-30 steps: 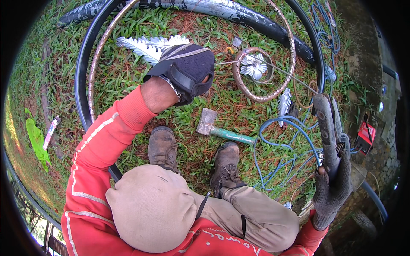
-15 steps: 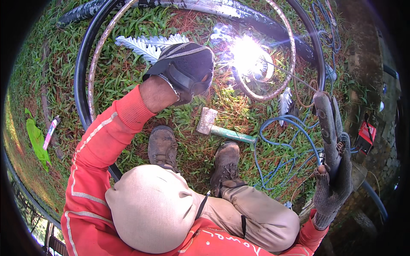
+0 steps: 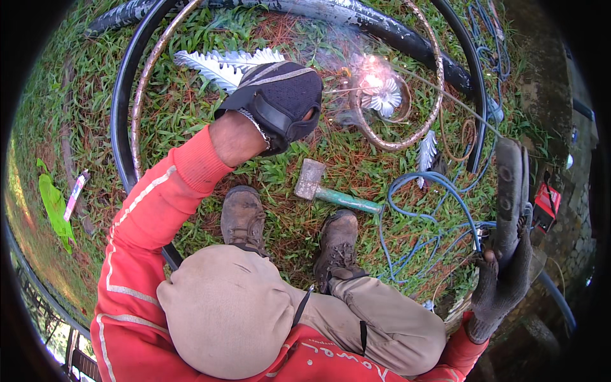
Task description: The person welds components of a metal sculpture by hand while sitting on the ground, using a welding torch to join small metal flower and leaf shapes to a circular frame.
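Observation:
In a dark glove, my left hand (image 3: 280,105) is curled over the grass. Its fingertips are hidden, and a thin rod-like line runs from it towards the metalwork. My right hand (image 3: 503,274), in a grey knit glove, grips a welding electrode holder (image 3: 509,197). From the holder a long thin electrode (image 3: 445,95) slants up and left towards a small pinkish glow with smoke. Beside that glow sits a silvery metal flower (image 3: 385,99), within the curled end of a textured metal scroll (image 3: 398,146). Silvery metal leaves (image 3: 219,70) lie behind my left hand.
A hammer (image 3: 309,179) with a green handle lies near my boots (image 3: 337,245). Blue cable (image 3: 439,175) loops to the right. A black curved bar (image 3: 121,114) and a worn dark pipe (image 3: 299,7) frame the work. A red box (image 3: 547,204) stands far right.
The blinding white arc has shrunk to a small pinkish glow with smoke. My right hand and the electrode holder have shifted slightly right; my left hand is almost still.

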The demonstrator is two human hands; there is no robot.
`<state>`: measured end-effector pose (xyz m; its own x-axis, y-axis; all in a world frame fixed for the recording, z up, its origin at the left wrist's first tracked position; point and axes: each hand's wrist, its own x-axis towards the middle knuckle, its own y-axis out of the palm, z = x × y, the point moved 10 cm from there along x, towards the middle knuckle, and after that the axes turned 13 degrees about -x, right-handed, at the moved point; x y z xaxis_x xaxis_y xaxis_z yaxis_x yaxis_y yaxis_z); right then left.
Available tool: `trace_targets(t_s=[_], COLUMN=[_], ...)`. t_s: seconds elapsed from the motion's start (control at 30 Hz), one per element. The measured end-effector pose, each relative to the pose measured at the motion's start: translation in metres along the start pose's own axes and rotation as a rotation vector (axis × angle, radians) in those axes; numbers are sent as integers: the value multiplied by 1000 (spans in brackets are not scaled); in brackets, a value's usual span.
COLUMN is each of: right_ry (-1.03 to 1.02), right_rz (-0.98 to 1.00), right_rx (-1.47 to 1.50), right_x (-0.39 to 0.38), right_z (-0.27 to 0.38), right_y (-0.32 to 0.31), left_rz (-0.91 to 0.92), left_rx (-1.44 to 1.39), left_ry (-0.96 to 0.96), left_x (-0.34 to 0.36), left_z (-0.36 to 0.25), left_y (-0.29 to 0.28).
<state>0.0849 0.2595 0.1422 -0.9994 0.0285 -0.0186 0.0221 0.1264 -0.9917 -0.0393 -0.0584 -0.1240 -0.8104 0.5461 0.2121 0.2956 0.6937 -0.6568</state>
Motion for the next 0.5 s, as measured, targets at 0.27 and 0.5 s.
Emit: trace_targets(t_s=[0.27,0.5], right_ry=[35,-29], right_rz=[62,37], right_rx=[110,74], right_x=[1,6], right_z=[-4,11], right_y=[8,7], left_rz=[-97,-110], left_rx=[-3,-17], left_ry=[71,29], left_x=[-1,0], left_z=[-4,4], left_y=[-3,2])
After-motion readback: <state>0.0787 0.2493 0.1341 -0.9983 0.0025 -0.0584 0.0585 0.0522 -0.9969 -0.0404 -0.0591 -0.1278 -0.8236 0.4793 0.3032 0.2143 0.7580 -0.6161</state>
